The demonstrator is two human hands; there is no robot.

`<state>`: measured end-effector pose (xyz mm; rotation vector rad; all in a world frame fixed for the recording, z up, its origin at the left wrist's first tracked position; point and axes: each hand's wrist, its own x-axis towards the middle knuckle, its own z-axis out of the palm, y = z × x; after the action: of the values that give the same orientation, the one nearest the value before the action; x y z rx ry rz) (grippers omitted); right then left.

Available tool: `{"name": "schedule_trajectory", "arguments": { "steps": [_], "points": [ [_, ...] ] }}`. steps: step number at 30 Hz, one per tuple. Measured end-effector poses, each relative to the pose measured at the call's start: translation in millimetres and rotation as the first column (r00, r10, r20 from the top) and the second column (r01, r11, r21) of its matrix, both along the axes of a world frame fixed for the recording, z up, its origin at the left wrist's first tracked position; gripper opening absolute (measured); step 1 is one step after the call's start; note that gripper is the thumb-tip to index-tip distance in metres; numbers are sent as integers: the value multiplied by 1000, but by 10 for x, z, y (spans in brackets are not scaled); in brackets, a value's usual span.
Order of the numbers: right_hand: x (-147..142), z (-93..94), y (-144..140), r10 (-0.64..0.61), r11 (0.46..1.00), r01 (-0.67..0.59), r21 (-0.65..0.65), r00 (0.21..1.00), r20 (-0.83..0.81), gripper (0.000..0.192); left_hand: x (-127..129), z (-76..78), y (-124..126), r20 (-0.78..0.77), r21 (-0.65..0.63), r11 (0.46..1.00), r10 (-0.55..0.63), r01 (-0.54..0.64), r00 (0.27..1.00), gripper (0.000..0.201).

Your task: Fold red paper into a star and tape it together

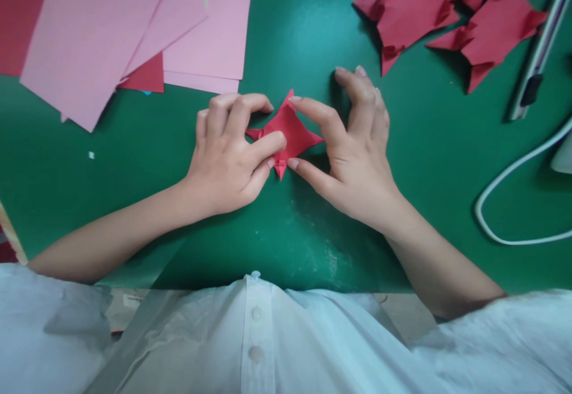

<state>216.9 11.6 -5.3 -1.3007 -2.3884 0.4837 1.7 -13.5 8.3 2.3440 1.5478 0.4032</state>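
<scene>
A small red origami piece (292, 132), star-like with pointed corners, lies on the green table between my two hands. My left hand (230, 152) grips its lower left part, with one finger bent over the paper and the thumb beside the bottom point. The other left fingers curl above the left corner. My right hand (353, 137) spans the right side: the index fingertip touches near the top point and the thumb presses close to the bottom point. Its remaining fingers are bent above the table. The underside of the paper is hidden.
Pink paper sheets (102, 30) overlap red paper (20, 18) at the upper left. Several finished red folded shapes (413, 9) lie at the upper right. Near them is a box cutter (538, 54). A white cable (482, 203) loops at the right. The green table (250, 245) reaches my shirt.
</scene>
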Motion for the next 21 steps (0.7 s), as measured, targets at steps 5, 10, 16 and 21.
{"name": "schedule_trajectory", "arguments": {
  "steps": [5,10,16,21],
  "points": [
    [-9,68,7,60,998,-55,-43,992,110,60,-9,34,8,-9,-56,998,-13,13,1000,18],
    [-26,85,14,73,996,-62,-68,982,172,63,-15,48,9,-32,-64,998,-25,23,999,25],
    [-19,23,16,69,998,-70,0,987,148,65,-10,43,12,-39,-72,997,-13,10,999,25],
    [-19,2,14,67,997,-71,29,991,117,64,-15,41,15,-40,-77,997,-21,17,999,30]
  ]
}}
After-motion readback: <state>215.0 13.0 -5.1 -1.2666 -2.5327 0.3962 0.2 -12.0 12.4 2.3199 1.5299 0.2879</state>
